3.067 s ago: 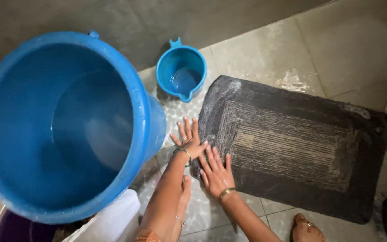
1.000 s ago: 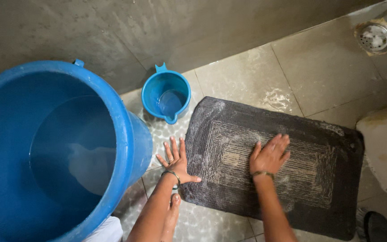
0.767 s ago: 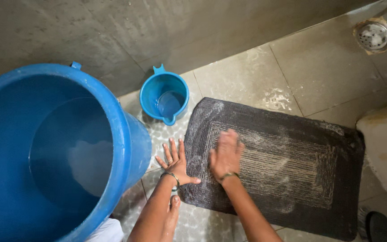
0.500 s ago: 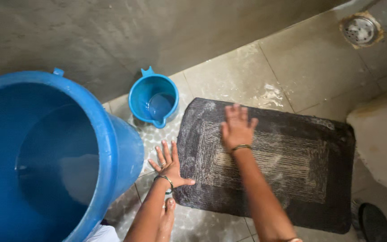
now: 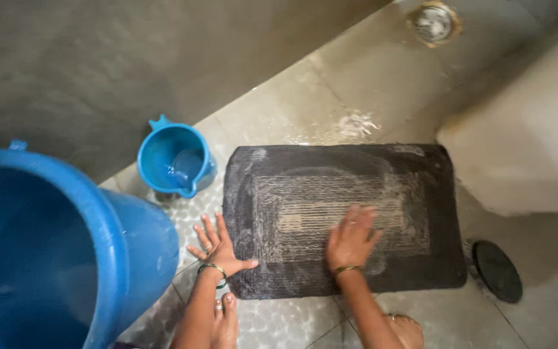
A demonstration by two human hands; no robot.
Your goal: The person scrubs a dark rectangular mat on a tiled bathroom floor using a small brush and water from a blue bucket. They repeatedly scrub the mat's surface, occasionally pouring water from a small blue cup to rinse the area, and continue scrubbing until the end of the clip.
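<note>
On the wet tiled floor (image 5: 382,71) in front of me lies the dark mat (image 5: 340,216), flat, soapy white over its ribbed middle. My right hand (image 5: 351,240) is pressed palm-down on the mat's near middle, fingers loosely spread and blurred, so I cannot make out each one. My left hand (image 5: 217,249) lies flat with fingers fanned on the tiles, the thumb reaching onto the mat's near left corner. A bangle sits on each wrist, and my toes (image 5: 224,310) show just under the left wrist.

Just beyond the mat's far left corner stands the small blue mug (image 5: 174,160) with some water in it, near the grey wall (image 5: 130,58). The big blue bucket (image 5: 66,252) is cut off by the left and bottom edges; its water level is hard to read. A pale rounded fixture (image 5: 524,148) runs out of view on the right, a dark round thing (image 5: 497,271) lies beside the mat's near right corner, and the floor drain (image 5: 433,22) is clipped at the top.

Half a second ago my right hand was up at the mat's far edge; now it is nearer me and further right. My left hand has kept its place.
</note>
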